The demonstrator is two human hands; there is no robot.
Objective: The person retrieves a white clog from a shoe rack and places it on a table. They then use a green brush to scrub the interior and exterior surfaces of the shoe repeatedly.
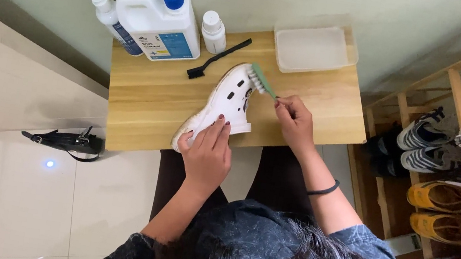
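My left hand [207,151] pins the white shoe [220,105] on the tabletop [150,99], fingers clamped on it; my right hand [294,121], fingers closed on the green brush [262,80], should scrub with short, firm strokes.

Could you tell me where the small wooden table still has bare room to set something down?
Bare wood lies left of the white shoe and right of the right hand, below the clear tray. The back edge is crowded with bottles and a black brush.

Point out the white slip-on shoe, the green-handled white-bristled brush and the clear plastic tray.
White slip-on shoe [224,101]: head view, on its upper.
Green-handled brush [262,79]: head view, on its handle.
Clear plastic tray [314,49]: head view, on its floor.
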